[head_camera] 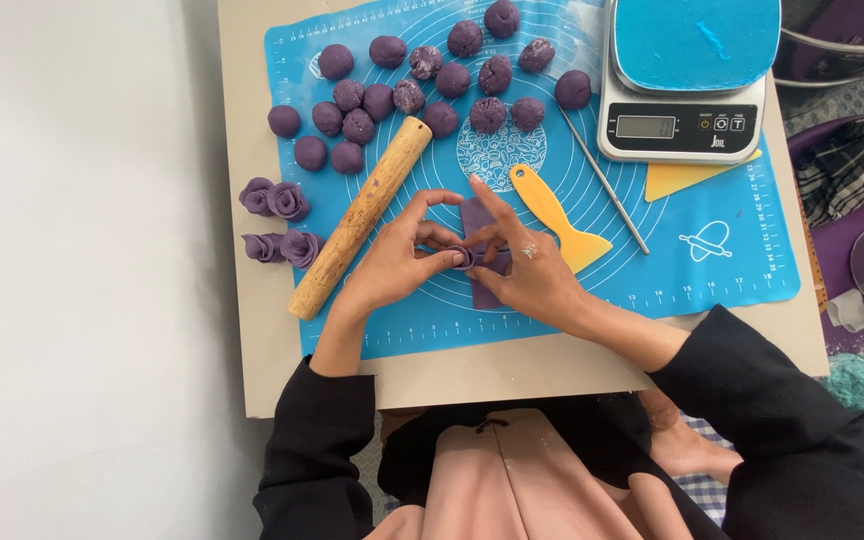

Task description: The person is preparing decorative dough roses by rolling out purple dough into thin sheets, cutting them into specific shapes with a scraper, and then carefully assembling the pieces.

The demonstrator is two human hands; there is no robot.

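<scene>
My left hand [392, 262] and my right hand [524, 265] meet over the blue silicone mat [722, 270]. Both pinch a flat strip of purple dough [479, 290], curling its rolled end [464, 257] between the fingertips. The rest of the strip lies on the mat under my right hand. A wooden rolling pin [360, 216] lies diagonally just left of my left hand. A yellow plastic scraper [555, 217] lies just beyond my right hand.
Several purple dough balls [439, 80] sit at the mat's far side. Finished dough roses [279, 222] rest on the board at the left. A kitchen scale [687, 85] stands at the far right, with a thin metal stick [605, 182] and a yellow card [680, 178] beside it.
</scene>
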